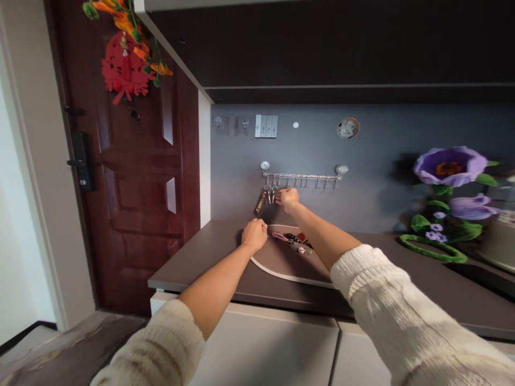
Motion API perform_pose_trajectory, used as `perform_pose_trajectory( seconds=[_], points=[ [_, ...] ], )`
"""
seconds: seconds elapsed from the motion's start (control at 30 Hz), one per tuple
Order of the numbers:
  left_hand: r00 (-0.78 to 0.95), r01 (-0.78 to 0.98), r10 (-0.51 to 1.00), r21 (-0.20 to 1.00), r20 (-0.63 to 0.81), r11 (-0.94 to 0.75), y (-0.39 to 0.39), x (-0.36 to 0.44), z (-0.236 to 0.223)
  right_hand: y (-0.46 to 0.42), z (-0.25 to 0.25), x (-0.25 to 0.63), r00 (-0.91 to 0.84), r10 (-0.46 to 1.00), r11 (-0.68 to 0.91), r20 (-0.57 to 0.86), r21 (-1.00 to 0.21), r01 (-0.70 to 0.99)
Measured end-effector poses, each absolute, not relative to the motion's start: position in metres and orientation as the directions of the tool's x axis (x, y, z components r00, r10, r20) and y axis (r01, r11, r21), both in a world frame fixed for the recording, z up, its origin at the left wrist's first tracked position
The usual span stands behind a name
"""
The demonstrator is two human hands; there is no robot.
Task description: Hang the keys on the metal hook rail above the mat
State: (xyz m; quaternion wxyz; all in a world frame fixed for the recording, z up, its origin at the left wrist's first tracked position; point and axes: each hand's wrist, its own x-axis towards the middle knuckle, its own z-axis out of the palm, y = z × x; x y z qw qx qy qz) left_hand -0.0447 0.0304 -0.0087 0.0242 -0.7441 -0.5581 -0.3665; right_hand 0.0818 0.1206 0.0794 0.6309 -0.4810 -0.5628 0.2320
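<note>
My right hand (288,199) is raised to the wall, just below a clear hook rail (301,176). Its fingers are pinched together beside the metal keys (271,195) hanging at the rail's left end; what they grip, if anything, is hidden. A dark key fob with lettering (260,203) hangs left of those keys. Lower down, my left hand (255,234) is closed over the left edge of a brown mat with a pale rim (277,272). Its fingers hide what they hold. To its right, several keys and keychains (295,241) lie in a pile on the mat.
A dark overhead cabinet (322,48) juts out above the counter (201,257). Purple artificial flowers (448,171) stand on the right. Small wall hooks (244,125) and a switch panel (266,126) sit above the rail. A dark red door (137,203) is on the left.
</note>
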Motion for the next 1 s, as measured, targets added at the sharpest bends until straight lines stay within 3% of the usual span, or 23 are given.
perform_pose_trajectory(
  seconds=[0.1,0.57,0.87,1.0],
  points=[
    [0.116,0.848,0.809,0.366,0.576,-0.382,0.03,-0.045,-0.009,0.102,0.083,0.084,0.391,0.867,0.288,0.309,-0.951,0.113],
    [0.205,0.838,0.785,0.309,0.585,-0.449,0.023,-0.048,-0.008,0.028,0.06,0.105,0.148,0.946,0.285,0.29,-0.957,0.052],
    [0.364,0.822,0.743,0.181,0.561,-0.539,0.022,-0.045,-0.009,0.008,0.019,0.13,0.022,0.936,0.33,0.35,-0.899,0.287],
    [0.419,0.825,0.733,0.113,0.536,-0.553,0.021,-0.044,-0.007,0.01,0.008,0.14,-0.066,0.89,0.415,0.45,-0.745,0.521]
  ],
)
